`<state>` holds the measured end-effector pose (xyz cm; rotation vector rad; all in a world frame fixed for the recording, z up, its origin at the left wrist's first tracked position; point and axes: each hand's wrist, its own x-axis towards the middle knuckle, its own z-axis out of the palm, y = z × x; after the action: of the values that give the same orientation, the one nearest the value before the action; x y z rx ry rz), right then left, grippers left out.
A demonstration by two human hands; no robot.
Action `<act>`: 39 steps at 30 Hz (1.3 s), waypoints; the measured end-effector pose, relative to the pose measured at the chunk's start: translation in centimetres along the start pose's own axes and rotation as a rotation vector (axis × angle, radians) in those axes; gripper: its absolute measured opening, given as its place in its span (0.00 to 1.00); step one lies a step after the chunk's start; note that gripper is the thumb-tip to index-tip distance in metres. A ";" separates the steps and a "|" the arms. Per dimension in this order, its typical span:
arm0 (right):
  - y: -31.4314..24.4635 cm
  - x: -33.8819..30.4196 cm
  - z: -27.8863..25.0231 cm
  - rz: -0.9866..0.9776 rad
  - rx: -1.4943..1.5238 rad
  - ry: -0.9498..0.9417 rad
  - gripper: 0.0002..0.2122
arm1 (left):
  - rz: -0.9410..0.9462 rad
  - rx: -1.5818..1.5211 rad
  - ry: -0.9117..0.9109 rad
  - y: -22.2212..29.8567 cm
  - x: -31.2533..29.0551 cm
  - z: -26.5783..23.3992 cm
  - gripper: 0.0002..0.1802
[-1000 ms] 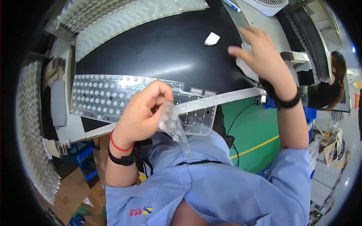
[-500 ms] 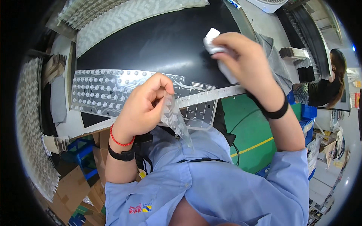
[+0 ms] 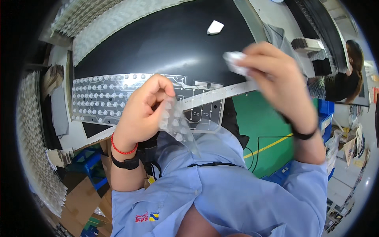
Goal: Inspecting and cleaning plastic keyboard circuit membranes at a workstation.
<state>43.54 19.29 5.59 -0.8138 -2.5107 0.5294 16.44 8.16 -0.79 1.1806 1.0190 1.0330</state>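
Left hand (image 3: 143,110) pinches the domed clear film (image 3: 177,125); right hand (image 3: 280,75) grips a crumpled white wad (image 3: 235,63); too tight a pinch could crease the film

The light-blue shirt (image 3: 244,197) bears a red, blue and yellow emblem (image 3: 147,217); beyond its short left sleeve (image 3: 127,205) sit a black wristband (image 3: 125,163) and red cord (image 3: 123,150), beyond its right sleeve (image 3: 306,183) a black band (image 3: 304,136).

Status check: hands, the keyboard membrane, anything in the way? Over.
Left hand pinching translucent domed sheet. Right hand gripping crumpled white wad. Keyboard membrane: right end overhanging table edge. White block on black mat, apart from membrane.
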 end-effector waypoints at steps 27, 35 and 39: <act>-0.4 -3.6 6.5 -0.344 0.074 0.222 0.15 | 0.710 -0.049 0.241 0.1 -5.3 -0.7 0.08; 0.6 -3.6 1.5 0.746 1.196 0.218 0.14 | 0.585 0.017 -0.151 1.6 -10.1 -1.2 0.07; 1.4 -4.8 1.5 0.785 1.153 0.216 0.14 | 0.227 0.130 -0.128 0.8 -9.9 -1.3 0.10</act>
<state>46.87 16.98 2.28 -1.1755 -1.1989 1.7603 12.92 -1.11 0.54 1.4766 0.8755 1.0637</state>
